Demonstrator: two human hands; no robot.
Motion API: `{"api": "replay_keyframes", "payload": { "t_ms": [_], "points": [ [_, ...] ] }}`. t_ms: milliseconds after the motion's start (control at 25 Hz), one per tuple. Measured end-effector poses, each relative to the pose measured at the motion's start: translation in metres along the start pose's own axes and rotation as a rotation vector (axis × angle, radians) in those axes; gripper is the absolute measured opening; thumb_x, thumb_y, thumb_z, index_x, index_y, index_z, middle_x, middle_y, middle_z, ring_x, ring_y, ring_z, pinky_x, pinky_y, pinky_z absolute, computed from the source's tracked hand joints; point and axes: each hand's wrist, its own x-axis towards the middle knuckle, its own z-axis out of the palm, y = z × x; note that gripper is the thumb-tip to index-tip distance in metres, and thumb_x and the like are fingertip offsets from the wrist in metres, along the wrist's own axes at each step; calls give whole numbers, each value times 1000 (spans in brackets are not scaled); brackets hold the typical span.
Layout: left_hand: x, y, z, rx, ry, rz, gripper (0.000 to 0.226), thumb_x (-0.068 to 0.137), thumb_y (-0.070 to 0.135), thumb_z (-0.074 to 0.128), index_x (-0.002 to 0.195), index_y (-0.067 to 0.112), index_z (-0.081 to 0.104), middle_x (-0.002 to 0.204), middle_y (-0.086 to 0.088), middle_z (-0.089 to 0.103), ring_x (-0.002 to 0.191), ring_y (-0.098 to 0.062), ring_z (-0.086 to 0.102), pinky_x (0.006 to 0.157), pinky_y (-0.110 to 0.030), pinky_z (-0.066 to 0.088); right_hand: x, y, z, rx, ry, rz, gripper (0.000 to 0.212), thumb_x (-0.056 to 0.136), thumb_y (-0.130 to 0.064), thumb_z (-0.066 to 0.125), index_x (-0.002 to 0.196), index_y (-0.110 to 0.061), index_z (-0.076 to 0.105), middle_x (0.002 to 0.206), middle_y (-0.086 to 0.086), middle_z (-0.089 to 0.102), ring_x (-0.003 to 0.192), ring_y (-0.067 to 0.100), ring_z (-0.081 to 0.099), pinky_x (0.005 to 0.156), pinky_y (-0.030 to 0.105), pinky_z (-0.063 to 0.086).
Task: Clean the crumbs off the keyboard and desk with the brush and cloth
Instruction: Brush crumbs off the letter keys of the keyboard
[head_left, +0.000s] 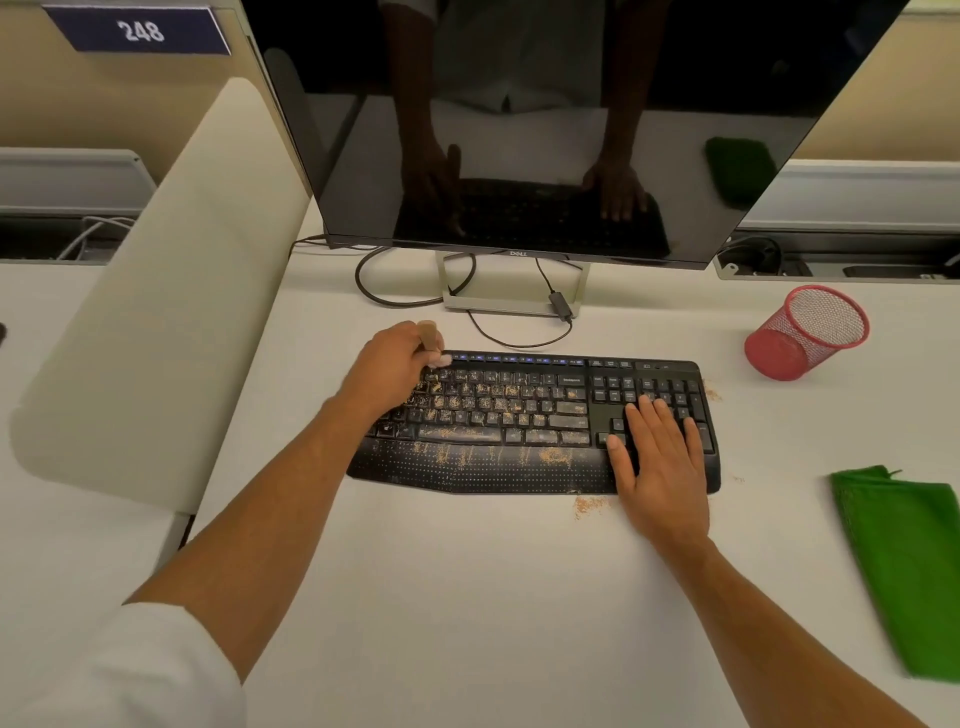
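A black keyboard (535, 423) lies on a white desk (467, 597), and everything else sits around it. Tan crumbs (483, 402) are scattered over its letter keys and along its palm rest, thickest toward the middle. A small heap of them lies on the desk just in front of the keyboard's front edge, and a thinner sprinkle lies just beyond its right end.

The left hand (387, 366) is over the keyboard's far left corner, fingers curled around the wooden handle of a brush (430, 340) — the pale bristles point down and reach the top row of keys there. The right hand (657, 457) lies flat on the keyboard's right end, fingers straight and spread across the number keys, the heel of the palm over the palm rest; it holds nothing.

A green cloth (904, 566) lies on the desk to the right of the keyboard and a little nearer the person, well apart from it and from both hands.

Behind the keyboard stands a dark monitor (545, 130) on a silver stand (511, 299), with black cables (410, 291) looping on the desk between the stand and the keyboard. To the right of the keyboard and farther back, a red mesh cup (805, 332) is tipped on its side, mouth facing up and to the right. A cream padded divider (156, 291) runs along the left of the keyboard — well apart from it.
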Motion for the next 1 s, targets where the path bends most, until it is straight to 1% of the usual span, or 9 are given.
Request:
{"api": "replay_keyframes", "payload": {
  "t_ms": [80, 200, 240, 360, 480, 560, 640, 840, 1000],
  "points": [
    [-2, -9, -17, 41, -17, -49, 24, 94, 16, 62, 76, 30, 56, 100, -1, 67, 93, -21, 62, 91, -46, 49, 0, 0, 0, 0, 11, 0, 70, 101, -57, 20, 150, -14, 44, 158, 4, 40, 151, 17, 24, 126, 37, 1],
    [-3, -19, -32, 103, -17, -130, 15, 94, 17, 61, 82, 26, 59, 105, -4, 67, 96, -23, 61, 92, -45, 49, -1, 0, 0, -3, 12, -3, 70, 101, -57, 20, 150, -13, 45, 157, 5, 40, 151, 18, 25, 125, 35, 0],
    [-4, -19, -33, 102, -10, -125, 13, 94, 18, 62, 84, 25, 59, 105, -4, 68, 96, -24, 61, 92, -45, 49, -1, 0, -1, -3, 12, -3, 70, 101, -57, 20, 150, -13, 44, 158, 5, 40, 151, 18, 24, 125, 35, -1],
    [-10, -6, -26, -1, 39, -19, 11, 92, 19, 65, 83, 25, 63, 102, -1, 68, 96, -21, 63, 94, -44, 50, 0, 0, -1, -1, 3, -5, 70, 101, -57, 21, 150, -13, 44, 158, 5, 39, 151, 18, 23, 125, 35, -2],
    [-14, 11, -6, -103, 25, 67, 6, 93, 19, 66, 92, 17, 72, 103, 5, 68, 98, -12, 62, 97, -36, 50, 0, 1, 1, -4, 6, -6, 69, 101, -56, 21, 150, -14, 44, 159, 5, 38, 151, 17, 23, 126, 37, 1],
    [-16, 17, 9, -82, 4, 122, 10, 94, 16, 64, 98, 14, 74, 103, 2, 68, 97, -13, 62, 95, -38, 50, 0, 2, 1, -11, 6, -8, 69, 101, -56, 21, 150, -13, 44, 158, 5, 39, 151, 18, 23, 126, 38, 2],
    [-18, 16, 15, -55, 31, 132, 12, 95, 10, 61, 98, 9, 72, 102, -2, 69, 97, -18, 62, 94, -42, 50, 1, 1, 1, -20, 9, -12, 69, 101, -56, 21, 150, -13, 45, 158, 5, 39, 151, 18, 24, 126, 38, 2],
    [-24, 0, 1, -38, 102, 4, 13, 97, 8, 58, 96, 7, 71, 108, -4, 68, 101, -20, 62, 98, -36, 47, 1, 1, 1, -29, 8, -9, 68, 101, -55, 21, 150, -13, 45, 158, 5, 39, 151, 18, 24, 126, 36, 0],
    [-27, -22, -19, -7, 144, -96, 12, 97, 7, 56, 88, 10, 65, 106, -4, 68, 99, -22, 63, 96, -42, 49, 1, 2, 1, -17, 19, -13, 68, 101, -55, 23, 149, -13, 46, 157, 6, 41, 150, 18, 25, 126, 37, 1]
  ]
}}
